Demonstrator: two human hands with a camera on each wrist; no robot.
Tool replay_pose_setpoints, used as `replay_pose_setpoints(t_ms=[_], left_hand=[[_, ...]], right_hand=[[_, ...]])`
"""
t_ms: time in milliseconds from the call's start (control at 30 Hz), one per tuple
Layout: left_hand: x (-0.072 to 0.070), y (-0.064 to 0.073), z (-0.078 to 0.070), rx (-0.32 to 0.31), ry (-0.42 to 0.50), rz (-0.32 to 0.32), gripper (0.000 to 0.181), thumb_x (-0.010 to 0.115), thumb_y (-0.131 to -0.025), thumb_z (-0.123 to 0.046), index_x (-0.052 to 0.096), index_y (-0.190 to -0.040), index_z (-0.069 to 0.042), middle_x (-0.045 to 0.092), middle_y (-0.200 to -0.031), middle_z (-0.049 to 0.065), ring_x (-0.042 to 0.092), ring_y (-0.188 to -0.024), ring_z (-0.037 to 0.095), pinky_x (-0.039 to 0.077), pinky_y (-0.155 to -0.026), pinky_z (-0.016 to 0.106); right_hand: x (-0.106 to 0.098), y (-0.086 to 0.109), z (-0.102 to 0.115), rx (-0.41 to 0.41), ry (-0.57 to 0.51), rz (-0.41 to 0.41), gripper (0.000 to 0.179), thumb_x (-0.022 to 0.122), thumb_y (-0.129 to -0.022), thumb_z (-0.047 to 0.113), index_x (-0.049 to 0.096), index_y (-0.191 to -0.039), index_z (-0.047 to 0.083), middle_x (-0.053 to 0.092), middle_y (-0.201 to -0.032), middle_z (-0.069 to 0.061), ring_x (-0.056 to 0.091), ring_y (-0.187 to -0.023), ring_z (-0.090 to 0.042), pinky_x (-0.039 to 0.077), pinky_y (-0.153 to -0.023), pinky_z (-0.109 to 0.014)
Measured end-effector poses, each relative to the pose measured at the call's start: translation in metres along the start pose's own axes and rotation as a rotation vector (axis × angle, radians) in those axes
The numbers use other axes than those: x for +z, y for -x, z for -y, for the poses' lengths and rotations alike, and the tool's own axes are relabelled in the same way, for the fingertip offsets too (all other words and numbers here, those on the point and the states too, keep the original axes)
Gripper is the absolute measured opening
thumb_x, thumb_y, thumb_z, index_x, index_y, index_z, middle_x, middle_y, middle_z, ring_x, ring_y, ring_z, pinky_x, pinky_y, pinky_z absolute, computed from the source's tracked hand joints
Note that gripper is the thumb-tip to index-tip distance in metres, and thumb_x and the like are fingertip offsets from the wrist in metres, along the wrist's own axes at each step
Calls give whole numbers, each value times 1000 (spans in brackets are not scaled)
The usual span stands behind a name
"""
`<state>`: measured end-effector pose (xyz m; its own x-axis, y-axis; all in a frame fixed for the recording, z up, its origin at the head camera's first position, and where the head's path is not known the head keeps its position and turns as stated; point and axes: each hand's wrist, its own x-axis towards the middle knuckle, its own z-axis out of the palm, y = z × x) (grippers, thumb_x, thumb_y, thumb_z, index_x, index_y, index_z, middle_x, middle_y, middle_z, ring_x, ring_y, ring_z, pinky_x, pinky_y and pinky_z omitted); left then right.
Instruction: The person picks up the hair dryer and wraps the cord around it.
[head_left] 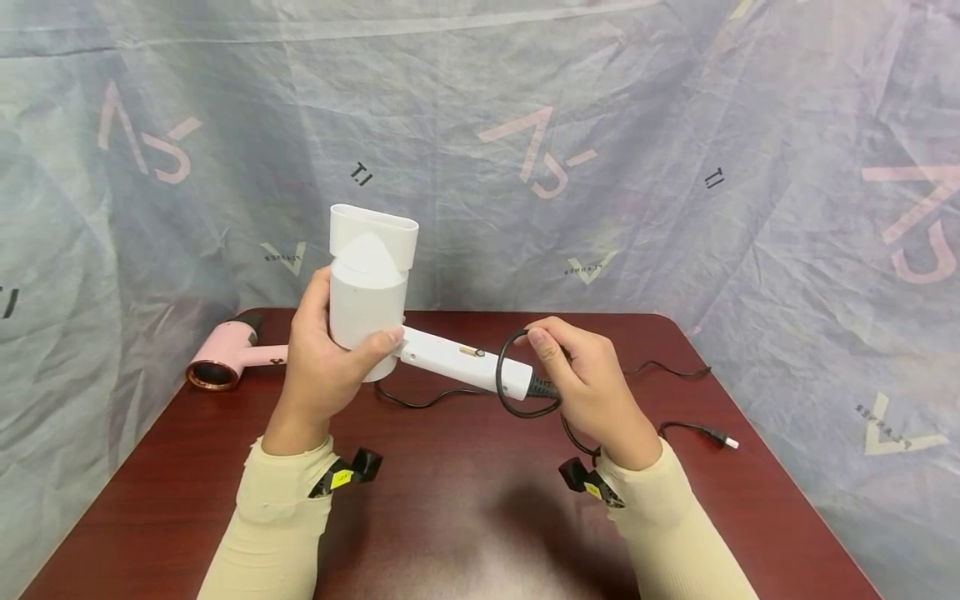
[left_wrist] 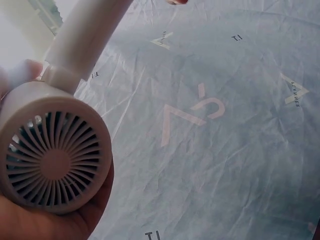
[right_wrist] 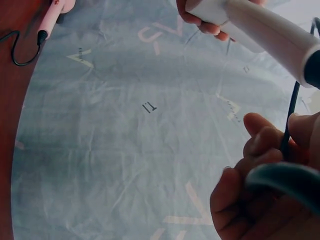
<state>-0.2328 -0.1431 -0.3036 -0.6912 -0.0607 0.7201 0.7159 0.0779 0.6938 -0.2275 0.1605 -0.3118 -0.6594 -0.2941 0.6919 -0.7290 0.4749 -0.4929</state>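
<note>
My left hand (head_left: pixel 324 358) grips a white hair dryer (head_left: pixel 367 304) by its barrel, above the table, with the flat nozzle (head_left: pixel 375 233) pointing up. The dryer's handle (head_left: pixel 457 360) slants to the right toward my right hand (head_left: pixel 592 383). Between thumb and fingers, that hand pinches the black cord (head_left: pixel 501 375), which loops beside the handle's end. In the left wrist view, the round slotted intake grille (left_wrist: pixel 55 162) faces the camera, with the palm around the barrel. Curled fingers (right_wrist: pixel 260 140) and the cord show in the right wrist view.
A pink hair dryer (head_left: pixel 225 354) lies at the left back of the dark red table (head_left: pixel 450 517), a black cord (head_left: pixel 420 404) running behind. On the right, a plug (head_left: pixel 727 441) rests near the table's edge. A grey printed cloth (head_left: pixel 465 150) hangs around the back and sides.
</note>
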Motion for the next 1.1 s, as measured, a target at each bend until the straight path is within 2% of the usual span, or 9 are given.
replay_pose_setpoints(t_ms=[200, 267, 400, 500, 567, 700, 800, 900, 1100], left_hand=[[2, 0, 0, -3, 36, -22, 65, 79, -77, -1, 56, -137, -9, 65, -113, 7, 64, -92, 24, 55, -76, 29], [2, 0, -1, -11, 35, -35, 63, 78, -78, -2, 55, -136, -8, 65, -112, 7, 65, -92, 24, 56, -76, 29], [3, 1, -2, -23, 30, -72, 62, 77, -80, -3, 53, -137, -9, 64, -113, 7, 65, -95, 24, 56, -78, 29], [3, 1, -2, -26, 34, -91, 63, 78, -81, -3, 53, -138, -9, 64, -114, 7, 64, -96, 24, 56, -79, 29], [4, 1, -3, -30, 45, -100, 63, 78, -81, -2, 53, -138, -9, 64, -114, 7, 64, -95, 25, 56, -79, 29], [6, 0, -4, -34, 52, -126, 64, 78, -81, -2, 53, -139, -9, 64, -115, 7, 65, -96, 25, 56, -79, 29], [7, -1, -4, -9, 53, -147, 65, 79, -80, -2, 53, -140, -10, 63, -118, 7, 64, -98, 25, 56, -81, 30], [8, -2, -3, 32, 58, -169, 66, 79, -80, -1, 53, -140, -10, 63, -120, 8, 64, -99, 26, 54, -83, 31], [7, -3, -2, 77, 52, -244, 65, 80, -77, -2, 55, -136, -11, 64, -119, 7, 63, -100, 26, 53, -83, 32]], right_hand=[[7, 2, -2, 38, 10, 44, 23, 50, -110, 25, 71, -102, 22, 69, -85, 11, 60, -74, -9, 50, -66, -26], [10, 2, -2, 49, -1, 72, 17, 52, -109, 24, 69, -103, 22, 69, -86, 10, 62, -74, -10, 52, -66, -28], [14, 4, -3, 107, -16, 145, 10, 57, -105, 19, 64, -109, 25, 64, -81, 8, 55, -67, -12, 48, -61, -29], [17, 5, -2, 149, -6, 200, 9, 53, -107, 21, 60, -106, 28, 60, -77, 9, 48, -62, -11, 44, -56, -28], [18, 5, -2, 161, 1, 221, 10, 52, -109, 26, 58, -102, 28, 57, -73, 10, 44, -59, -11, 42, -55, -28], [21, 6, 0, 148, -31, 249, 6, 57, -107, 27, 62, -104, 28, 54, -74, 9, 46, -63, -10, 44, -59, -28], [22, 7, 0, 116, -24, 263, 2, 62, -104, 27, 63, -103, 26, 50, -76, 7, 47, -66, -10, 44, -61, -27], [24, 7, 0, 89, 39, 290, 8, 65, -103, 25, 59, -97, 25, 51, -75, 9, 47, -63, -8, 44, -59, -26], [27, 7, 2, 116, 132, 372, 11, 64, -102, 28, 57, -93, 28, 46, -64, 13, 41, -54, -1, 41, -53, -23]])
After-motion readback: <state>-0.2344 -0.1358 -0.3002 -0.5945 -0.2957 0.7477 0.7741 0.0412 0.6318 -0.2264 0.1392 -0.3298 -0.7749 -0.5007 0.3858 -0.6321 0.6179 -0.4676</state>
